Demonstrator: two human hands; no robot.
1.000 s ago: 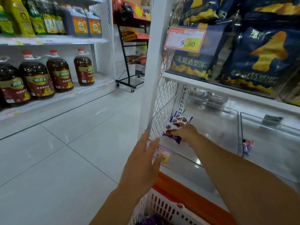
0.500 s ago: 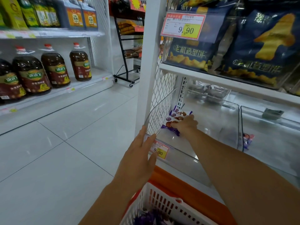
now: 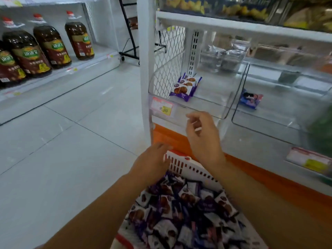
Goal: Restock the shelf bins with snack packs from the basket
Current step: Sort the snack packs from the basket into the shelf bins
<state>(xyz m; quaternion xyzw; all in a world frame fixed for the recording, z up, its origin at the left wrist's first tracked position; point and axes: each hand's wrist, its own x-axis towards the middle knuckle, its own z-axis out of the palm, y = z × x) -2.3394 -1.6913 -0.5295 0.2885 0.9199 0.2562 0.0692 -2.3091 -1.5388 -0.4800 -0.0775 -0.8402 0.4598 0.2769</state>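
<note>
Left hand at basket rim, fingers relaxed, holding nothing. Right hand above basket, in front of clear bin, fingers loosely curled, empty. Basket heaped with snack packs. Stack of three packs in bin's left corner, beside mesh. Price tag on bin front.
</note>
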